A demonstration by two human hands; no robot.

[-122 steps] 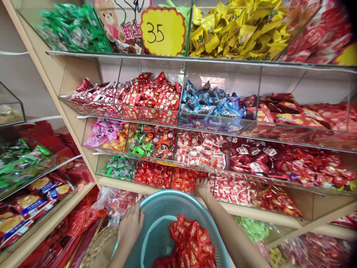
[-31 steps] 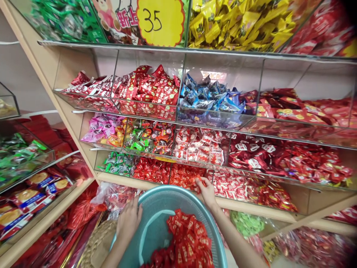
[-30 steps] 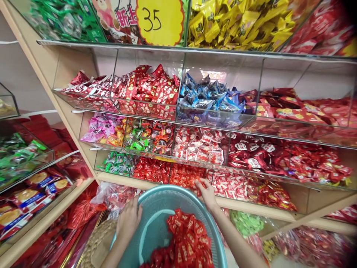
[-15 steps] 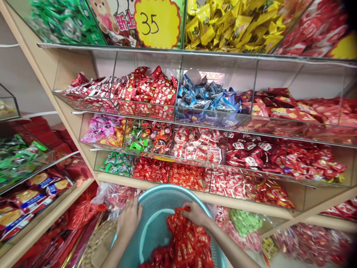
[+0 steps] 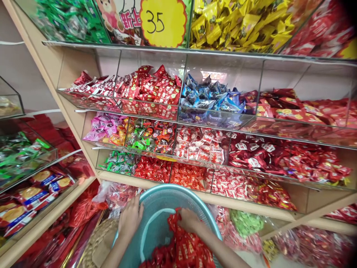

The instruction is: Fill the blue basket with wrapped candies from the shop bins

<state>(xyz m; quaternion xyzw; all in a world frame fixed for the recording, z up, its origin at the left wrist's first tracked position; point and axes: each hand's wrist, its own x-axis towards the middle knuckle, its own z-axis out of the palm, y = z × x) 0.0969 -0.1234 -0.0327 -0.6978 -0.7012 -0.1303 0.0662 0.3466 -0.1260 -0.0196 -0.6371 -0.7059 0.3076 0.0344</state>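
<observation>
A round teal basket (image 5: 164,197) sits low in front of me, holding a heap of red wrapped candies (image 5: 186,249). My left hand (image 5: 129,220) grips its left rim, fingers curled over the edge. My right hand (image 5: 189,220) is down inside the basket, fingers closed on red candies at the top of the heap. Just beyond the basket is the lowest clear bin of matching red candies (image 5: 187,175) on the wooden shelf unit (image 5: 67,111).
Clear acrylic bins of red, blue, pink, green and yellow sweets fill the shelves above. A yellow "35" sign (image 5: 163,22) hangs at the top. Another shelf of packets (image 5: 28,193) stands at the left. Bagged sweets (image 5: 245,223) lie below right.
My right hand left the low red-candy bin and came down into the basket, onto the heap. My left hand stayed on the rim.
</observation>
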